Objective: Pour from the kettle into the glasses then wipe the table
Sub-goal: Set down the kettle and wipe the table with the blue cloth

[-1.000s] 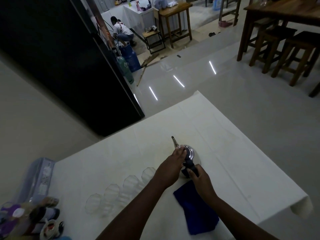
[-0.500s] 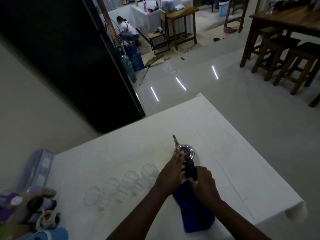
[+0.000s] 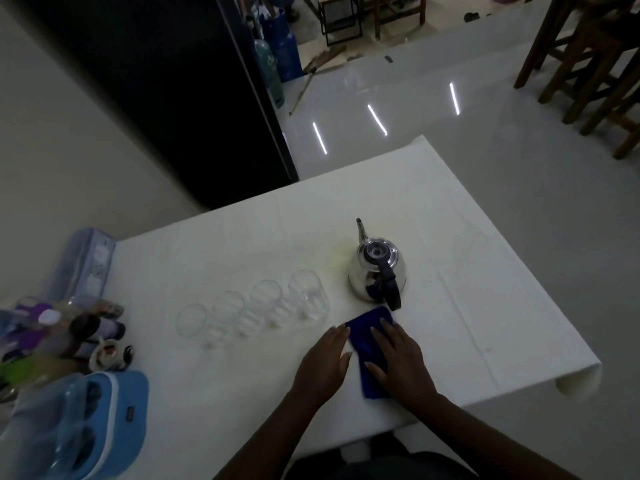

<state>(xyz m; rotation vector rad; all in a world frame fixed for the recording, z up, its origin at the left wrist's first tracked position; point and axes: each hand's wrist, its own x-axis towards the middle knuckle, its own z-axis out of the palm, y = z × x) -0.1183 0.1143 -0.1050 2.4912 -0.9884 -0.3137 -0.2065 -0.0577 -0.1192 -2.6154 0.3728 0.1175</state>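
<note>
A shiny steel kettle [image 3: 375, 271] with a black handle stands upright on the white table [image 3: 467, 306], spout pointing away from me. Left of it, several clear glasses [image 3: 256, 311] stand in a row. A dark blue cloth [image 3: 367, 344] lies flat in front of the kettle. My right hand [image 3: 398, 358] rests palm down on the cloth, fingers spread. My left hand [image 3: 325, 362] lies flat on the table, touching the cloth's left edge. Neither hand touches the kettle.
Bottles and small jars [image 3: 59, 330] crowd the table's left end, beside a light blue container [image 3: 90, 420] and a pale plastic box [image 3: 83, 265]. A black cabinet [image 3: 173, 91] stands beyond the table. Wooden stools [image 3: 588, 64] stand at the far right on the glossy floor.
Both hands have let go of the kettle and drawn back toward me. The right hand now lies on the blue cloth, the left beside it. The camera has tilted down.
</note>
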